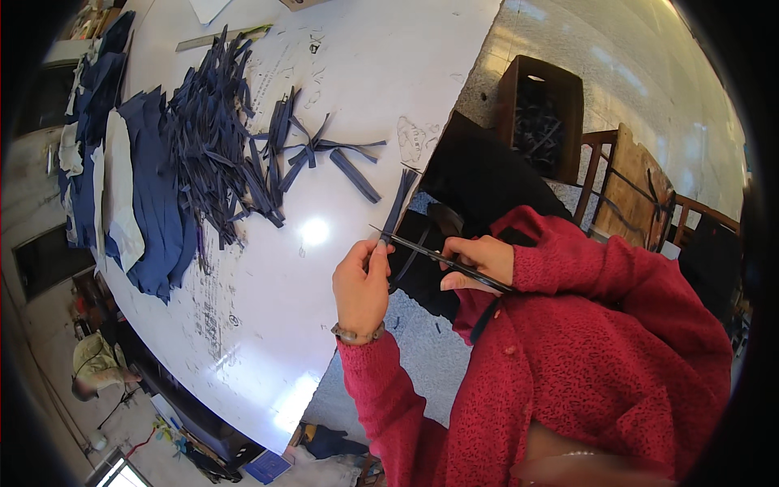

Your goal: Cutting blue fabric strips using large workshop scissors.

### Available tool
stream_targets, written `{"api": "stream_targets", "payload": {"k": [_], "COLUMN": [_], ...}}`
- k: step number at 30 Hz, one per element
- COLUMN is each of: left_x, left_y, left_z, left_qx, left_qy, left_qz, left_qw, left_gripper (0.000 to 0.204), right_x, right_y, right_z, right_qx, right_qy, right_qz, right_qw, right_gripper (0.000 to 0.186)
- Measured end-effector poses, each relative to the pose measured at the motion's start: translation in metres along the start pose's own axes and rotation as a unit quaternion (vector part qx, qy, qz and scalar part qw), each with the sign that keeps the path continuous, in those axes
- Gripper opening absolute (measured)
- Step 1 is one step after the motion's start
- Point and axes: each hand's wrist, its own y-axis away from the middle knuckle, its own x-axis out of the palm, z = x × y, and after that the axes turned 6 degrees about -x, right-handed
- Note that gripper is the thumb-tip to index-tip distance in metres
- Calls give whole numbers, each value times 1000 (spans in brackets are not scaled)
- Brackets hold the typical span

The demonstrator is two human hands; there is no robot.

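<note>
At the table's near edge, my left hand (363,294) pinches a dark blue fabric strip (398,201) between thumb and fingers. The strip's far part reaches up along the edge of the white table (324,49). My right hand (482,261) grips a pair of scissors (422,248), its blades pointing left and crossing the strip just above my left fingertips. Whether the blades touch the fabric I cannot tell. Several loose strips (355,176) lie on the table beyond, beside a large heap of dark blue strips (213,134).
Wider blue fabric pieces (150,195) and a pale pattern sheet (122,191) lie at the table's left. A ruler (223,37) rests behind the heap. A brown box (574,122) of dark scraps stands on the right, near a wooden chair (629,191). Another person (97,365) is at lower left.
</note>
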Motion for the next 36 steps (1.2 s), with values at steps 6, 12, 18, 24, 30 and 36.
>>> {"api": "stream_targets", "payload": {"k": [6, 12, 18, 24, 30, 36], "left_x": [1, 1, 1, 1, 3, 2], "left_y": [1, -2, -2, 0, -2, -1], "left_z": [-2, 2, 1, 1, 5, 6], "left_qx": [0, 14, 15, 18, 24, 37], "left_qy": [23, 36, 40, 50, 59, 51], "left_qz": [-6, 7, 11, 4, 2, -11], "left_qw": [1000, 999, 999, 999, 998, 998], "left_gripper": [19, 18, 18, 18, 18, 17], "right_x": [0, 1, 2, 7, -1, 10], "right_y": [1, 2, 3, 2, 4, 3], "right_z": [9, 2, -5, -8, 3, -6], "right_qx": [40, 28, 46, 14, 52, 7], "right_qy": [-18, -19, -67, -72, -49, -62], "right_qz": [8, 6, 22, 11, 39, -11], "right_qw": [999, 999, 996, 997, 997, 998], "right_gripper": [47, 45, 58, 49, 44, 49]}}
